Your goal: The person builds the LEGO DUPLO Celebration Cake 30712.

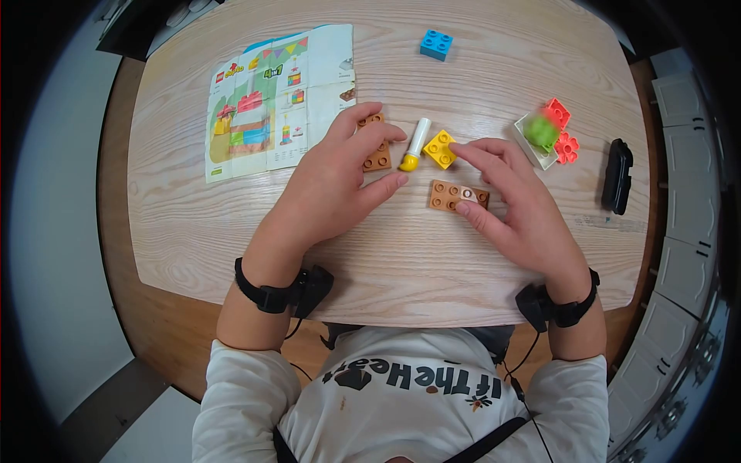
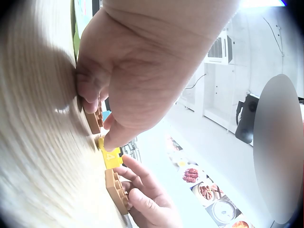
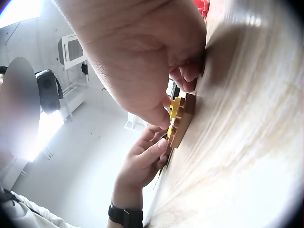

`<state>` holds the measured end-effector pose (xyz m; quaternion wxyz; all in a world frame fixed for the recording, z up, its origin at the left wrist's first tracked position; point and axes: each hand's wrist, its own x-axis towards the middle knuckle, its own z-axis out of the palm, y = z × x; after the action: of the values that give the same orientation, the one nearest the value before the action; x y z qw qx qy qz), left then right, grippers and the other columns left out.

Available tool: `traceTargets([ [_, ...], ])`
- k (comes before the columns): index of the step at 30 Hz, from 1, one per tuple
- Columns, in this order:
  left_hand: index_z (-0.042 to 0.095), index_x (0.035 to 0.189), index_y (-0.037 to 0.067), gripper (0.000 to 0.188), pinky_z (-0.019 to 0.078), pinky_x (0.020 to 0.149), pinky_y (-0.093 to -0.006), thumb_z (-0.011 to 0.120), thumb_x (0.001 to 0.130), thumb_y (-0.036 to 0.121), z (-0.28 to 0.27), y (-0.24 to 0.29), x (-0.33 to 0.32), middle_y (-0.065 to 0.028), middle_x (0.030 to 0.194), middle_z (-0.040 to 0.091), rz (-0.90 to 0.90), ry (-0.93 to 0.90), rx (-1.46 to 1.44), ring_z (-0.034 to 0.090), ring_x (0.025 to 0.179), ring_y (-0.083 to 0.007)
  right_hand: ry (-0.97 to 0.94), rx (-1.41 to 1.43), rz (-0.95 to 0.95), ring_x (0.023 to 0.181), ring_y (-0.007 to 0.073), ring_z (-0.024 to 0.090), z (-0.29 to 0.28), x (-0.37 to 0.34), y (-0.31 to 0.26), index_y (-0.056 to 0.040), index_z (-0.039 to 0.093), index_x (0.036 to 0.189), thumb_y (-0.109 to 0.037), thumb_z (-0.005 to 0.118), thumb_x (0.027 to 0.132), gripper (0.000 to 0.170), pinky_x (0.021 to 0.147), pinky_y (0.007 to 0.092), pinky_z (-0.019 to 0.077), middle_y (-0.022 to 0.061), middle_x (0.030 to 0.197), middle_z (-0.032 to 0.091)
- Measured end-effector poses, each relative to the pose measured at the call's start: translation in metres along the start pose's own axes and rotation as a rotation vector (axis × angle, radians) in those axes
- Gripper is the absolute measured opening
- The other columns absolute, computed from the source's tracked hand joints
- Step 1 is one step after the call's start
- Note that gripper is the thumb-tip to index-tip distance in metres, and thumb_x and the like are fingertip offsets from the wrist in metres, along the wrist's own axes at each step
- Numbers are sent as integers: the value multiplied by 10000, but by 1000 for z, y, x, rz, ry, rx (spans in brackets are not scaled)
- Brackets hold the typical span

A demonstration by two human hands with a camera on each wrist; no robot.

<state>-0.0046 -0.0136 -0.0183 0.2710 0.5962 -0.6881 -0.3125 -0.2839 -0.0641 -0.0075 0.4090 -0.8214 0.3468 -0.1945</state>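
My left hand [image 1: 328, 174] lies over a brown brick [image 1: 378, 160] in the head view, fingers spread and partly covering its studs. Its thumb points toward a white tube with a rounded yellow end [image 1: 419, 139], apart from it. My right hand [image 1: 521, 201] reaches in from the other side. Its index fingertip touches a yellow brick [image 1: 438, 151], which bears a 4 on its side in the left wrist view. The right thumb rests at a second brown brick [image 1: 445, 194] with a pale patch on top; that hand hides part of its right end.
An unfolded picture sheet [image 1: 255, 116] lies at the left. At the far side sits a blue brick [image 1: 436, 45]. Right of the hands are a white block [image 1: 531, 147], a blurred green piece [image 1: 542, 133] and red flower pieces [image 1: 567, 148]. A black case [image 1: 618, 177] lies near the right edge.
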Motion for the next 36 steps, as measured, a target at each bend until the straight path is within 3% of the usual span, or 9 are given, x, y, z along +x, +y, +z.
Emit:
traceTargets([
  [7, 699, 1402, 144, 506, 516, 727, -237, 870, 926, 129, 0, 1, 0, -128, 1579, 537, -7, 4, -6, 496, 750, -91, 22, 11, 31, 1164, 308, 650, -2, 1, -2, -29, 653, 1322, -87, 772, 972, 375, 973, 378, 558, 154, 1311, 620],
  [13, 694, 1477, 272, 635, 563, 773, -276, 907, 891, 151, -2, 7, -1, -158, 1646, 468, 50, -15, 26, 585, 840, -147, 72, 24, 61, 1078, 284, 664, 1, 2, -2, -9, 617, 1216, -48, 786, 949, 318, 941, 366, 587, 132, 1203, 626],
  [15, 720, 1440, 284, 601, 573, 779, -290, 914, 884, 163, 1, -6, -2, -162, 1659, 451, 183, 1, 122, 622, 897, -166, 87, 25, 60, 1060, 282, 665, 2, 2, 1, -8, 612, 1208, -37, 794, 940, 326, 931, 359, 596, 130, 1188, 623],
  [17, 741, 1405, 276, 558, 576, 777, -297, 916, 885, 174, 2, -9, -2, -163, 1660, 448, 204, -6, 143, 648, 945, -178, 106, 40, 68, 1047, 281, 666, 4, 3, 2, -7, 610, 1204, -26, 800, 932, 332, 923, 351, 602, 128, 1178, 622],
  [19, 758, 1372, 250, 508, 573, 766, -296, 912, 892, 184, 0, -4, -2, -161, 1652, 458, 115, -38, 87, 663, 984, -184, 113, 40, 85, 1041, 275, 666, 4, 3, 2, -8, 605, 1173, -22, 808, 925, 321, 908, 349, 602, 131, 1180, 624],
  [28, 745, 1304, 169, 390, 538, 720, -265, 870, 935, 174, -1, -1, -2, -111, 1592, 523, 47, -21, 46, 558, 763, -112, 138, 13, 92, 954, 247, 654, 2, 4, 2, -19, 572, 1010, -20, 824, 908, 271, 813, 329, 577, 140, 1189, 634],
  [36, 727, 1259, 147, 345, 536, 722, -267, 855, 939, 147, -1, 0, -2, -111, 1578, 532, 45, -21, 45, 555, 760, -113, 126, 22, 120, 888, 224, 623, 1, 4, 3, -26, 573, 995, -20, 827, 910, 268, 743, 316, 539, 110, 1121, 646],
])
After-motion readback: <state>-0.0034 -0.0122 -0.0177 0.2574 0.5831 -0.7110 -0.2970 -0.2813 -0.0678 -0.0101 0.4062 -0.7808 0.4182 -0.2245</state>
